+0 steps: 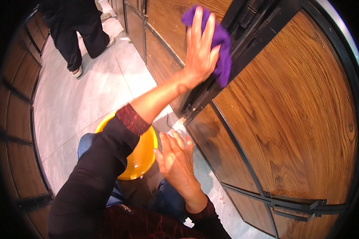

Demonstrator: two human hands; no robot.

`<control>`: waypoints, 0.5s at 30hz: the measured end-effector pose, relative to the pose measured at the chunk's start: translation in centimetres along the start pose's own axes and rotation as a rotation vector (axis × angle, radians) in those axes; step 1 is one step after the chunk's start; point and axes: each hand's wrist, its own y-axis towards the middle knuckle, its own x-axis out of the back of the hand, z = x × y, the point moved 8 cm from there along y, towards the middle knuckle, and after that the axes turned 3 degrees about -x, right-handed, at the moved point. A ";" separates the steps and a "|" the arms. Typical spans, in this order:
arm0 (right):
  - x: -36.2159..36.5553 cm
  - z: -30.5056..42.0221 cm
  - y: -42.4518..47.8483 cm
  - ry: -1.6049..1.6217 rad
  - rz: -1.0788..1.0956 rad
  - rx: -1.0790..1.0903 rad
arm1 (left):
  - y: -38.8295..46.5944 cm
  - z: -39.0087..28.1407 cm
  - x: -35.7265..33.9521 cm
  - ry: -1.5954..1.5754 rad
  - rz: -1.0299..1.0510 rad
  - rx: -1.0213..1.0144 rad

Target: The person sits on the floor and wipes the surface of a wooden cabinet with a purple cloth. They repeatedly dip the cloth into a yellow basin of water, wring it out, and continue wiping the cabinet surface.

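My left hand (199,53) is stretched up and forward, its palm over a purple cloth (224,44). The cloth lies against the wooden door panels and the black metal frame (211,91) between them, bunching out past my fingers and thumb. Lower down, my right hand (176,158) hovers with fingers spread and nothing in it, just right of a yellow plastic basin (142,158). The basin sits low between my knees, partly covered by my left forearm and sleeve.
A large wood-grain door panel (299,119) with black metal handles (299,209) rises on the right. Similar dark panels (19,110) line the left side. On the grey tiled floor (86,98), a person in black trousers (77,33) stands at the upper left.
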 end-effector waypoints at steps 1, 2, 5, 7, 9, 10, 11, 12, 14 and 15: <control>0.1 0.0 -0.1 -0.002 -0.002 0.009 | -3.0 0.4 0.0 -0.039 0.066 0.085; 0.2 0.0 -0.1 -0.010 -0.003 0.008 | -5.6 0.5 0.2 -0.018 0.104 0.132; 0.5 0.2 -0.4 -0.024 0.007 0.003 | -10.1 0.4 0.9 -0.064 0.159 0.196; 0.5 0.4 -0.7 -0.024 0.021 -0.006 | -9.4 1.4 0.3 -0.088 0.225 0.307; 0.3 0.4 -0.8 -0.044 0.036 -0.009 | -5.0 0.8 0.4 -0.082 0.111 0.183; 0.2 0.2 -0.8 -0.063 0.046 -0.025 | -2.0 0.7 0.6 -0.118 0.050 0.133; 0.1 0.2 -0.7 -0.048 0.054 -0.013 | 1.3 0.8 0.7 -0.165 -0.068 0.102; -0.1 0.0 -0.6 -0.043 0.064 -0.013 | 4.7 1.5 0.1 -0.179 -0.032 0.096; -0.3 -0.4 -0.3 -0.020 0.089 -0.013 | 11.1 0.8 1.2 -0.055 -0.359 -0.153; -0.5 -0.6 -0.1 -0.002 0.103 -0.011 | 12.9 0.9 0.8 0.147 -0.355 -0.176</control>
